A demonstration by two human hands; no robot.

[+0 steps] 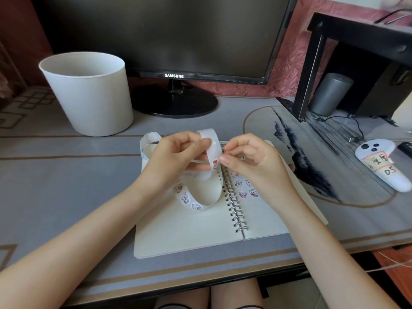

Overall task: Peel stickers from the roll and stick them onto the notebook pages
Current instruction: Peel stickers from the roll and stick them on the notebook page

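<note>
Sticker strip (214,146) (cartoon prints along it) is pinched by the left hand (176,157), the right hand (252,163) just beside pinching its edge, notebook (189,230) beneath both.

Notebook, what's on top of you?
The sticker strip curls over the left page of the notebook; small animal stickers sit on the right page. The left hand and right hand hide the top part.

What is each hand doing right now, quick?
Left hand: closed, holding the strip.
Right hand: closed, pinching a sticker at the strip's edge.
</note>
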